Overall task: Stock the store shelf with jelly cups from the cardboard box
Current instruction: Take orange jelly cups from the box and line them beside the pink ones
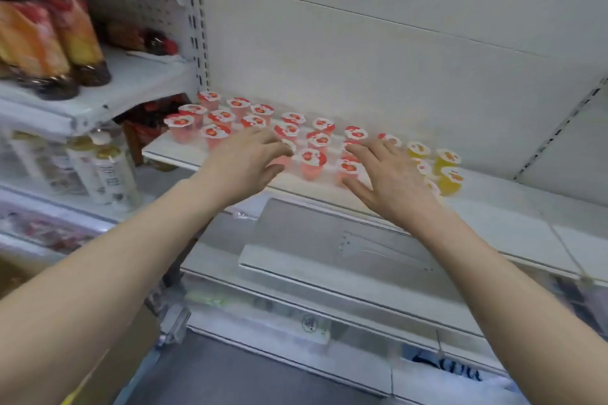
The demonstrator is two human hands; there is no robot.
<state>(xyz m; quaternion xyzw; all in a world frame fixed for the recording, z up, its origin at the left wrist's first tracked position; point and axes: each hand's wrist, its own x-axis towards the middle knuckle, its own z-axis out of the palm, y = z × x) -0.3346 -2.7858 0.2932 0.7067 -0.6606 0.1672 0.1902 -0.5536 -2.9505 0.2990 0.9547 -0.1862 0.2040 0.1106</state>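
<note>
Several red strawberry jelly cups (pixel 312 159) stand in rows on the white shelf (pixel 500 227), from its left end to the middle. A few yellow jelly cups (pixel 449 158) stand to their right. My left hand (pixel 245 164) reaches over the front row, its fingers and thumb curled round a red cup (pixel 281 161) that they partly hide. My right hand (pixel 390 179) hovers with spread, straight fingers over the cups between the red and yellow groups, its thumb beside a red cup (pixel 348 169). A brown cardboard surface (pixel 131 348) shows at the lower left, below my left arm.
Bare white shelf runs to the right of the yellow cups. The neighbouring bay on the left holds orange-labelled bottles (pixel 49 39) above and pale bottles (pixel 108 171) below. Lower white shelves (pixel 329 260) jut out beneath my hands.
</note>
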